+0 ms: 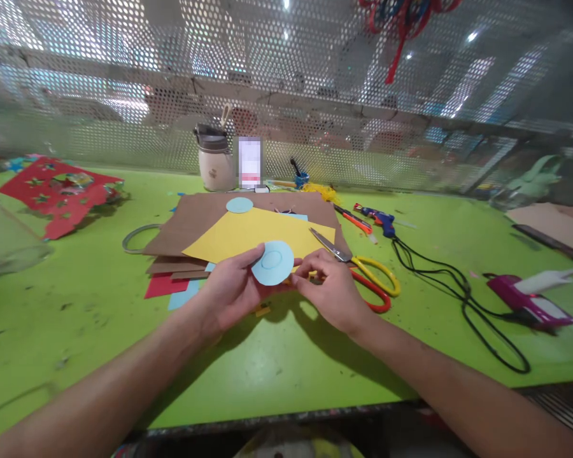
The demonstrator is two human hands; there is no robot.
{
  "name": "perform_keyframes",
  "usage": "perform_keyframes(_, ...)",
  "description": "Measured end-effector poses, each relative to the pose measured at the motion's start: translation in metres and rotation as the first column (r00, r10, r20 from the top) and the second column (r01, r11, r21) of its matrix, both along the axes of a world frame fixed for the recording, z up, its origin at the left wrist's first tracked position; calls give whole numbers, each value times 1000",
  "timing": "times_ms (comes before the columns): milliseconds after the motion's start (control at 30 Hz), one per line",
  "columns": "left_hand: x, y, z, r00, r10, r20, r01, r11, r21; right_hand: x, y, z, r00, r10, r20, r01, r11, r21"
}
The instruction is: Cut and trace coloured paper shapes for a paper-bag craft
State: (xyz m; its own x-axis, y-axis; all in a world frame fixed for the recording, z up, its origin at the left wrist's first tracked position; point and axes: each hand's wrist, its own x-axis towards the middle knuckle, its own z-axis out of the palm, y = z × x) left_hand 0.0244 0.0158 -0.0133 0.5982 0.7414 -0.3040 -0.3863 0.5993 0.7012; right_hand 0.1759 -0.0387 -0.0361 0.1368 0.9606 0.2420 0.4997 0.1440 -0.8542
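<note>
My left hand (233, 286) holds a light blue paper disc (273, 270) between thumb and fingers, with a smaller circle drawn near its middle. Close to the disc's lower right edge, my right hand (332, 289) has its thumb and fingertips pinched together; what is between them, if anything, is hidden. Beyond the hands lies a yellow paper sheet (253, 232) on brown cardboard (191, 216). A second light blue disc (239, 205) rests at the far edge of the yellow sheet. Scissors (370, 273) with yellow and red handles lie just right of my right hand, blades parted.
A glue gun (379, 217), a purple device (530, 299) with a black cord and an orange cutter (356, 221) lie on the right. Red cut paper (67, 191) and a tape ring (141, 238) are left. A lidded jar (214, 162) stands by the perforated screen.
</note>
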Motion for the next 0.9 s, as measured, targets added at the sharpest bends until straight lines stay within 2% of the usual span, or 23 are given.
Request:
perform_keyframes(67, 0, 0, -2, 1000, 0, 16, 0, 1000, 5, -1, 1, 0, 999, -17, 45, 17, 1000, -1)
perform_keyframes(233, -2, 1, -9, 1000, 14, 22, -14, 1000, 6, -2, 2, 3, 990, 29, 138, -25, 999, -24)
perform_keyframes(400, 0, -1, -8, 998, 59, 22, -60, 998, 16, -1, 3, 4, 977, 40, 208, -50, 998, 43)
perform_keyframes(567, 3, -3, -4, 996, 85, -3, -85, 996, 2, 0, 3, -1, 955, -62, 289, 39, 996, 83)
perform_keyframes(733, 2, -2, -4, 996, 90, -20, -89, 995, 40, -2, 2, -2, 976, -89, 200, 89, 996, 12)
perform_keyframes(900, 1, -2, -4, 995, 89, -47, -87, 996, 31, -1, 2, -3, 997, -7, -73, -3, 990, -140)
